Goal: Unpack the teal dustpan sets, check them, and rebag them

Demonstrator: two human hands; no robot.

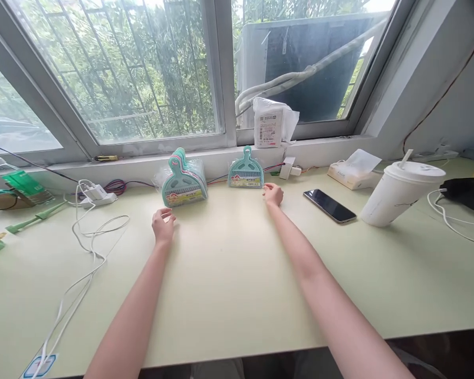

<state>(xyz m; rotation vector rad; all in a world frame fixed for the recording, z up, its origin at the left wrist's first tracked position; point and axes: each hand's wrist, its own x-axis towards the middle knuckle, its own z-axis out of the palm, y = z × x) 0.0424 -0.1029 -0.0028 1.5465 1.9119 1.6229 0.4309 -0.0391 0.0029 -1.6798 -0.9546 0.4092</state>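
Note:
A stack of several small teal and pink dustpan-and-brush sets (185, 192) in clear plastic wrap stands upright at the back of the table. My left hand (163, 226) is just in front of its lower left corner, fingers loosely curled and apart, nothing visible in them. Further right, a single teal dustpan-and-brush set (245, 169) with a yellow label stands against the wall below the sill. My right hand (273, 195) rests by its lower right corner, thumb and fingers slightly apart. Whether the fingertips touch the wrapping, I cannot tell.
To the right lie a phone (329, 206), a white lidded cup (398, 195) with a straw and a tissue pack (353, 171). White cables (92, 250) run down the left side from a power strip (98, 199). A green-labelled bottle (23, 184) lies back left.

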